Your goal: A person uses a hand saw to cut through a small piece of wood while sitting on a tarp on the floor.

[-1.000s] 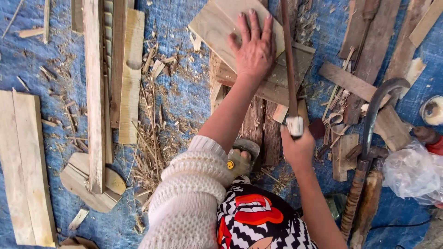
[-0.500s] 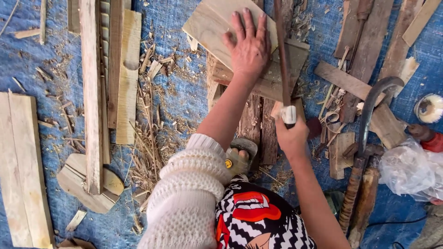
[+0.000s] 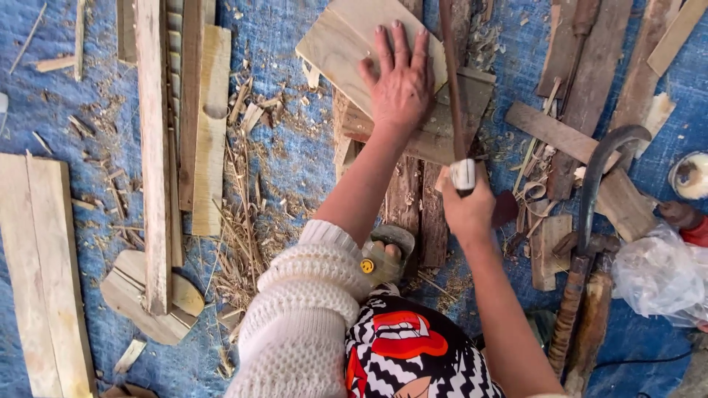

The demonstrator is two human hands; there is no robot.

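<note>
While gripped, saw (image 3: 451, 88) across board (image 3: 346, 51).

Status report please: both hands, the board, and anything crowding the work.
Left hand flat on the pale wooden board, pinning it. Right hand shut on the saw, blade lying across the board. Curved hooked tool and wood scraps lie right of it.

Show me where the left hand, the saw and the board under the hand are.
left hand (image 3: 402, 85): head view, back of the hand.
saw (image 3: 451, 88): head view, middle of the thin blade.
board (image 3: 339, 44): head view, bare face left of the fingers.
</note>
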